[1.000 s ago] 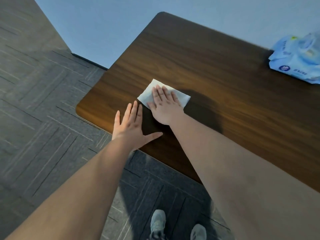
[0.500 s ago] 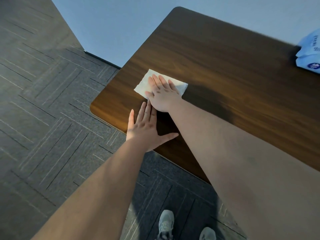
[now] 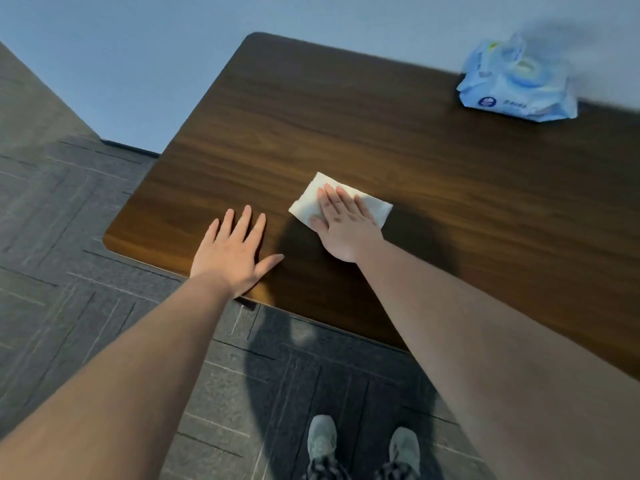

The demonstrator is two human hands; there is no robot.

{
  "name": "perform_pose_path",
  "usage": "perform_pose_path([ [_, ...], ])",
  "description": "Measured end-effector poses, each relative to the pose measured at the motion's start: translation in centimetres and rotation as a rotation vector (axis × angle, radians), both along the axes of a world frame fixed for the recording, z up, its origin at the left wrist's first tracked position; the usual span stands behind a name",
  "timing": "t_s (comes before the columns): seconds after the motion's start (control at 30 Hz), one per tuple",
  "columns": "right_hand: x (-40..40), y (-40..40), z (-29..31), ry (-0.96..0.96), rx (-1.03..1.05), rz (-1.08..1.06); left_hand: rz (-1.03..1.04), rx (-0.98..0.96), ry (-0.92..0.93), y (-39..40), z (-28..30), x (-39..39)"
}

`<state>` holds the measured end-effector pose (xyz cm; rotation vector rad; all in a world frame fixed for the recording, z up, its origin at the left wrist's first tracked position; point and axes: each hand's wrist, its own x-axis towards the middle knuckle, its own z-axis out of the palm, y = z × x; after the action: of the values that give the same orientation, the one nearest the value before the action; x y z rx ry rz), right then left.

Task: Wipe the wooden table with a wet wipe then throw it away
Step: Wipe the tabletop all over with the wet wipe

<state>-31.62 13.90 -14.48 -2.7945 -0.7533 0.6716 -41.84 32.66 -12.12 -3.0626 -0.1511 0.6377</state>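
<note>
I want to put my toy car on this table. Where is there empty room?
The dark wooden table is bare across the middle, between the blue wet-wipe pack at the far right edge and the hands. It is also bare at the right. The near left corner is crowded: the left hand lies flat there, and the right hand presses the white folded wipe.

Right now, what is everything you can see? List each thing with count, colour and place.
table: one, dark brown wood, centre and right, against the wall
wet wipe: one, white, flat on the table under the right hand
wipes packet: one, light blue, table's far right
floor: grey carpet tiles, left and below
wall: pale blue, behind the table
shoes: two, grey, bottom centre
left hand: flat on the table's near edge
right hand: pressing the wipe
</note>
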Motion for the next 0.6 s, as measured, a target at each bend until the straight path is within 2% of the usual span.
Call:
perform_pose_path([
  [0.13,-0.6,-7.8,0.0,-0.012,-0.031,-0.138,-0.095,-0.049,-0.040,-5.4,0.6,1.9],
  [0.3,-1.3,-17.8,0.1,-0.019,-0.073,-0.308,-0.197,-0.165,-0.024,-16.2,0.5,4.4],
  [0.6,-3.2,-35.4,0.1,-0.015,-0.106,-0.628,-0.493,-0.147,0.079,-32.6,-0.4,6.8],
])
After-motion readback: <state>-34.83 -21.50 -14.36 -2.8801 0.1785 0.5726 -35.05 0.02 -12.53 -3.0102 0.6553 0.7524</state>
